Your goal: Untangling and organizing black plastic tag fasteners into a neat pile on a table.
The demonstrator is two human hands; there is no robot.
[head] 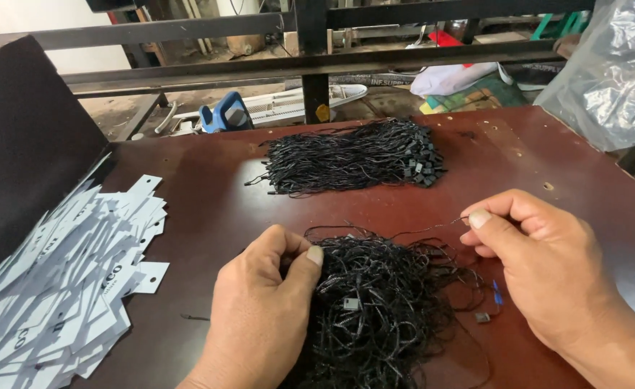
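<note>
A tangled heap of black tag strings (382, 310) lies on the near counter (209, 209). The right hand (548, 266) pinches one strand free while the left hand (263, 310) grips the heap. Separating seems underway; steady pulling is needed. White tags (65, 288) lie left.

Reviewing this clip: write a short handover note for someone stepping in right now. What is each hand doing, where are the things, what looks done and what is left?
Left hand: pinching into the loose tangle of black strings at the near edge of the brown table.
Right hand: thumb and forefinger pinch one single string drawn out of that tangle.
Neat bundle of black strings lies farther back.
White tags are heaped at left, none visibly strung.
Left: the tangle and the tags.
</note>
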